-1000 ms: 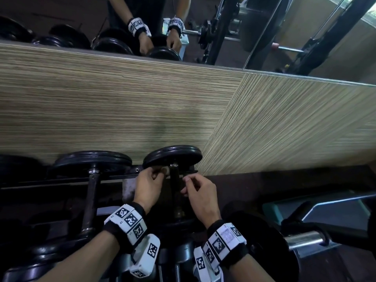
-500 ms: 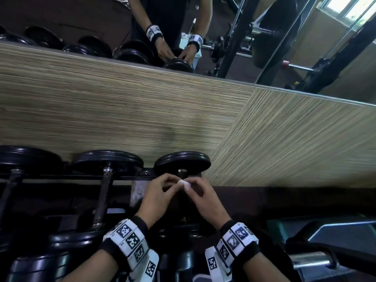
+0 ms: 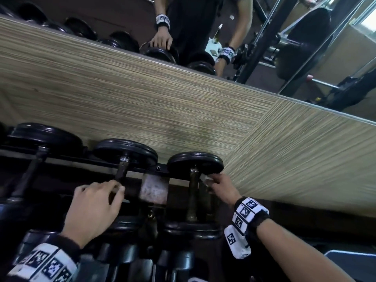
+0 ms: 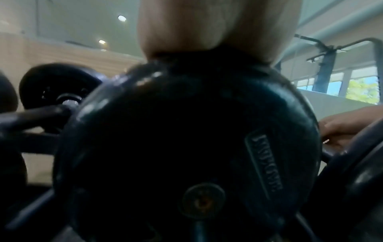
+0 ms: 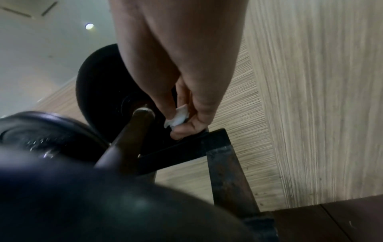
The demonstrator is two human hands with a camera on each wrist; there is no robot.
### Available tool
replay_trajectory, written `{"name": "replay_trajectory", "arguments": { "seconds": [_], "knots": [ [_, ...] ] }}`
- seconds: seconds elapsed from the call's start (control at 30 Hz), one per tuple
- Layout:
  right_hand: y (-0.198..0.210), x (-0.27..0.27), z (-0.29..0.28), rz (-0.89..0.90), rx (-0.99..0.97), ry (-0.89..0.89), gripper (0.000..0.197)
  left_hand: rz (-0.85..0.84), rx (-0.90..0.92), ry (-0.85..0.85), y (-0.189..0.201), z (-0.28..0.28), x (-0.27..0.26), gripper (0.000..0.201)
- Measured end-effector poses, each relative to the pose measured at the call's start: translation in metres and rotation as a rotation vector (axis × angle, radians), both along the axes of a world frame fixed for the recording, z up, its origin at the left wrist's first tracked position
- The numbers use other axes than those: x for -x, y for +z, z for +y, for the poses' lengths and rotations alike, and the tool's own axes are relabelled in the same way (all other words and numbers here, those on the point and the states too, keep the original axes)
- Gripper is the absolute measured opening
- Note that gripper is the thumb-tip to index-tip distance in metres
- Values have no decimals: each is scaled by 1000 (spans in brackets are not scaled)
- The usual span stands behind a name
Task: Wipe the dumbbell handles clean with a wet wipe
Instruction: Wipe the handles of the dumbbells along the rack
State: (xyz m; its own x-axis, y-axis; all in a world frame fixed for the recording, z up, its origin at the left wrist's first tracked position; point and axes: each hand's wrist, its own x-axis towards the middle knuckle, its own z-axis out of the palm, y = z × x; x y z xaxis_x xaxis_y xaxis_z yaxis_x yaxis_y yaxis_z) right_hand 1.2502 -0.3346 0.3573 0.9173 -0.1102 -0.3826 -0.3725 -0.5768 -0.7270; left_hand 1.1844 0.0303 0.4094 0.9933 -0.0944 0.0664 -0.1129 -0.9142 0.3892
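So the dumbbells sit on a black metal rack, pushed up against a wood-grain wall panel. Three of them lie side by side across its rails: a rightmost dumbbell at the end near the corner, a middle dumbbell just beside it, and a left dumbbell further along. A worn, rusty-looking bracket sits between the middle and rightmost ones. More dumbbells rest on a lower tier.

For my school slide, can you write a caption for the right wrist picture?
A right hand pinches a white wet wipe beside a dumbbell handle on its rack.
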Motion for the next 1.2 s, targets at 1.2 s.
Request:
{"name": "replay_trajectory", "arguments": {
  "seconds": [1.2],
  "knots": [
    [19,37,21,16,-151,139,14,143,131,304,17,-19,2,10]
  ]
}}
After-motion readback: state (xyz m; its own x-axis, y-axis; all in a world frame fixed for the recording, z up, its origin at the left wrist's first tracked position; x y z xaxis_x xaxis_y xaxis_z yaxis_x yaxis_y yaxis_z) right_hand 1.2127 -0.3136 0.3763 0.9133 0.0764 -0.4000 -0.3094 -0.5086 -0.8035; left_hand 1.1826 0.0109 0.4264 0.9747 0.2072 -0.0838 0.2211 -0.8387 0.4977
